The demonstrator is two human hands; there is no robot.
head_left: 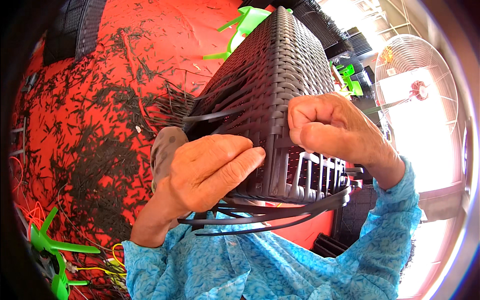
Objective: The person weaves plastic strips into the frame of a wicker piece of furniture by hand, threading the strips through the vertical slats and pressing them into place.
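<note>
A dark brown woven wicker furniture piece (295, 65) stands tilted in front of me, its corner edge pointing my way. My left hand (210, 172) is at the left side of that corner, thumb and fingers pressed together against the weave. My right hand (340, 127) is curled with bent fingers at the right face, touching or close to the weave. Whatever either hand pinches is hidden by the fingers. Unwoven upright strips (320, 175) show below the right hand. Long loose flat strips (280, 215) curve across under the piece, above my lap.
Red floor covering (165, 25) is strewn with dark strip offcuts (107, 165). Bright green stools (250, 22) stand behind the piece, and a green legged object (52, 245) is at lower left. A large fan (417, 82) stands at right. More woven pieces (75, 30) sit further off.
</note>
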